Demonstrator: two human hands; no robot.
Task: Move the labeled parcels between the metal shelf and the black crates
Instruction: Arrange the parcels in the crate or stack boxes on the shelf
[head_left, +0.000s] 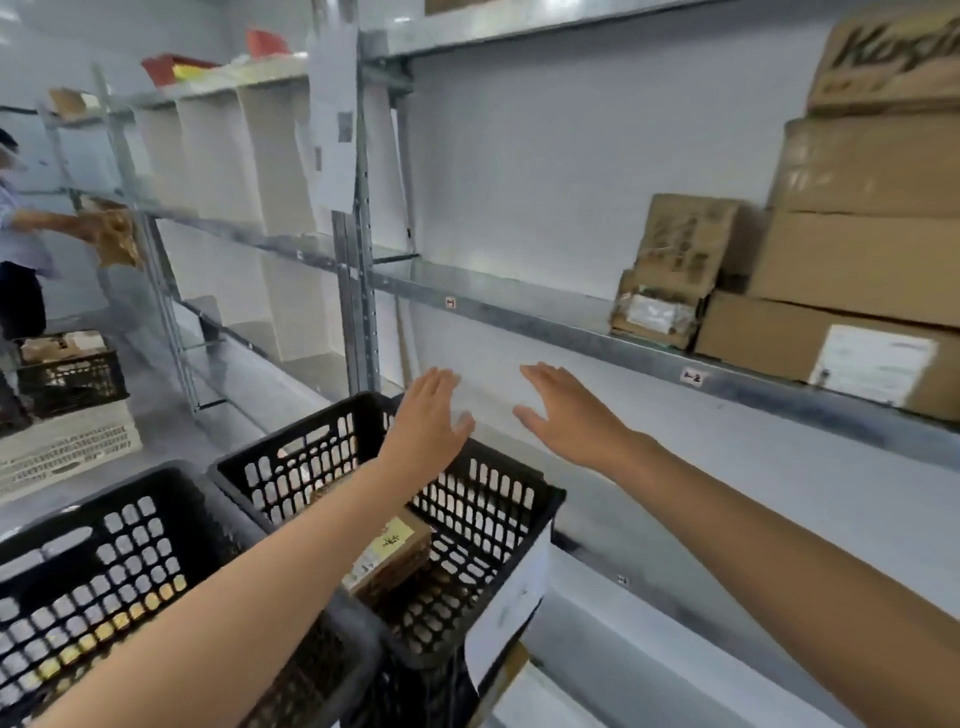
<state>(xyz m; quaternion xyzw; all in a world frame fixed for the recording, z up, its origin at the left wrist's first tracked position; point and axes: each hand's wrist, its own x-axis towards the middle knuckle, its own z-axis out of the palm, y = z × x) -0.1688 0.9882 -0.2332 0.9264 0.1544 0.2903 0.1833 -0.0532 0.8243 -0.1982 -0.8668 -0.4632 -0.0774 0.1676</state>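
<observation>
My left hand and my right hand are both stretched forward with straight fingers, holding nothing, below the metal shelf. They hover over the far end of a black crate. Inside that crate lies a brown parcel with a yellow label, partly hidden by my left forearm. A second black crate stands to its left. On the shelf to the right sit a small battered parcel, a brown box leaning above it and a large labeled carton.
More cartons are stacked at the shelf's right end. A paper sheet hangs on the near crate. At far left a person holds a brown packet beside another black crate on a white crate.
</observation>
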